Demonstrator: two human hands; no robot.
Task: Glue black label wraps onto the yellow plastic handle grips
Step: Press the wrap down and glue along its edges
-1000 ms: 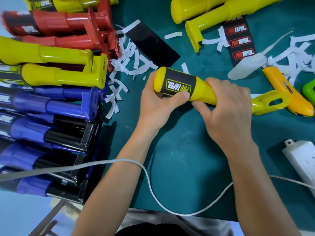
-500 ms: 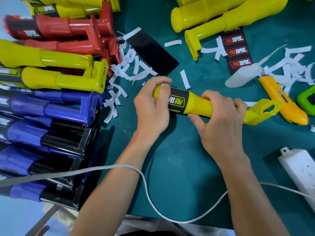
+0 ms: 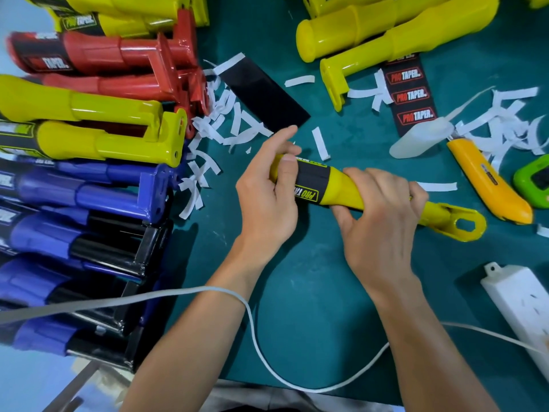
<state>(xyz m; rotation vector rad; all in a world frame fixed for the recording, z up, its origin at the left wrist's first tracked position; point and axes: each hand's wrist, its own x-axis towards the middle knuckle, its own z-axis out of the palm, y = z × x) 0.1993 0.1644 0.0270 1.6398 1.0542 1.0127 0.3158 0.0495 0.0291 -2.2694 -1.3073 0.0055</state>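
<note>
A yellow handle grip (image 3: 344, 190) lies across the middle of the green mat, its ring end (image 3: 463, 226) pointing right. A black label wrap (image 3: 312, 181) with yellow lettering goes round its thick left end. My left hand (image 3: 267, 197) curls over that end, thumb pressed on the label's left edge, index finger stretched out above. My right hand (image 3: 383, 212) grips the narrower middle of the handle. Bare yellow handles (image 3: 371, 28) lie at the top. A strip of black labels with red lettering (image 3: 411, 95) and a plain black sheet (image 3: 264, 95) lie beyond.
Labelled yellow, red and blue handles (image 3: 89, 138) are stacked along the left. White backing strips (image 3: 219, 129) litter the mat. An orange utility knife (image 3: 487, 182), a white scraper (image 3: 421, 138) and a green object (image 3: 534, 179) lie right. A power strip (image 3: 523, 304) and cable (image 3: 255, 331) sit near.
The handle has been rolled so the label's lettering now faces down toward me. My left hand shifted from beneath the end to over its top, and the handle moved slightly lower.
</note>
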